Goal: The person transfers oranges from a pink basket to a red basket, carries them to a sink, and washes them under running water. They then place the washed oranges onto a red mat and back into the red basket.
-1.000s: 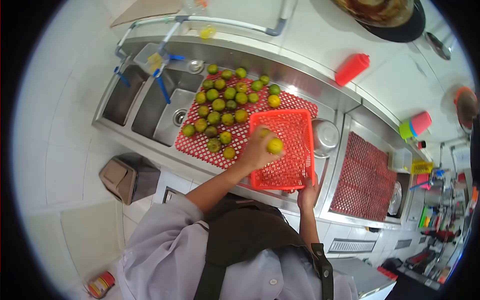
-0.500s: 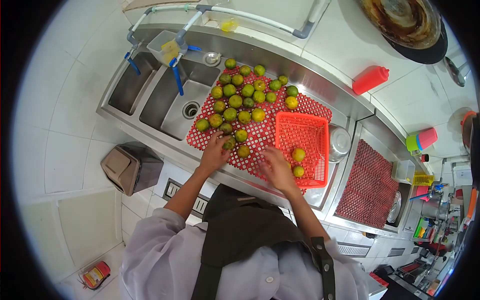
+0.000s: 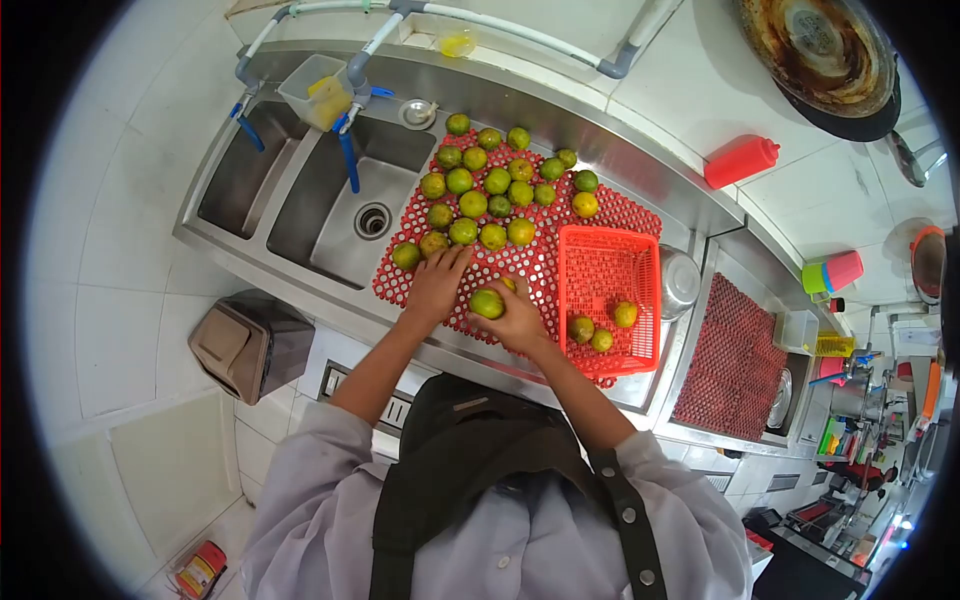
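Note:
My right hand [image 3: 517, 322] is wrapped round a green orange [image 3: 487, 303] above the red mat [image 3: 510, 263]. A second, yellower orange [image 3: 508, 284] shows between its fingers. My left hand [image 3: 437, 287] is curled palm down at the near left of the mat, its fingertips close to two oranges; what lies under it is hidden. Several green and yellow-green oranges [image 3: 472, 204] are spread over the mat's far part. To the right, three oranges, one of them yellowish [image 3: 626, 314], lie in a red plastic basket [image 3: 655, 300].
Left of the mat are two steel sink basins [image 3: 335, 215] with blue-handled taps [image 3: 350, 165] and a clear container [image 3: 315, 92]. A metal pot [image 3: 681, 283] stands behind the basket. Another red mat [image 3: 735, 360] lies further right. A brown bin [image 3: 250, 345] stands on the floor.
My right hand has moved left from beside the basket and taken hold of oranges. The left hand has shifted slightly, and oranges once visible near it are out of sight. The basket's oranges have shifted.

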`<move>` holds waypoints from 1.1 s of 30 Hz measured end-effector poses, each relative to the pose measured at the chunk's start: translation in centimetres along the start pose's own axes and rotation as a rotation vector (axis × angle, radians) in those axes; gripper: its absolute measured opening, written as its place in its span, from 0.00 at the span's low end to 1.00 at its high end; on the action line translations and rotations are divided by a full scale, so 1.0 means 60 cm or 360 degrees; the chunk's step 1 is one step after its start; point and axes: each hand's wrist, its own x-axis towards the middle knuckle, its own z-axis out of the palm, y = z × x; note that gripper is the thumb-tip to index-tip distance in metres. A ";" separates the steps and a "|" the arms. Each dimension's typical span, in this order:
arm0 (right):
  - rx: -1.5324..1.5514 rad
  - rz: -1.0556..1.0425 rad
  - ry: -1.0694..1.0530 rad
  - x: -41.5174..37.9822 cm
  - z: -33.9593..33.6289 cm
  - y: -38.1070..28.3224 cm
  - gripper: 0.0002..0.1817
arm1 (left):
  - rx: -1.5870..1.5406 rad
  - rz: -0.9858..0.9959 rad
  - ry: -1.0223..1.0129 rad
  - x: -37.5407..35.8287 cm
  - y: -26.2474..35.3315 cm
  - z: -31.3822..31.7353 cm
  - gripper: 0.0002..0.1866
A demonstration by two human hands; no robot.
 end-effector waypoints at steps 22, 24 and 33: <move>-0.0698 0.0316 0.0723 0.004 -0.270 0.186 0.32 | -0.0504 0.0082 -0.0609 0.083 0.284 0.119 0.30; -0.0512 -0.0005 0.0772 0.054 -0.258 0.105 0.29 | -0.0605 0.0095 -0.0563 0.073 0.276 0.124 0.31; -0.0679 0.0145 0.0105 0.197 -0.047 -0.001 0.35 | -0.0967 0.0011 -0.0442 -0.046 0.134 0.029 0.31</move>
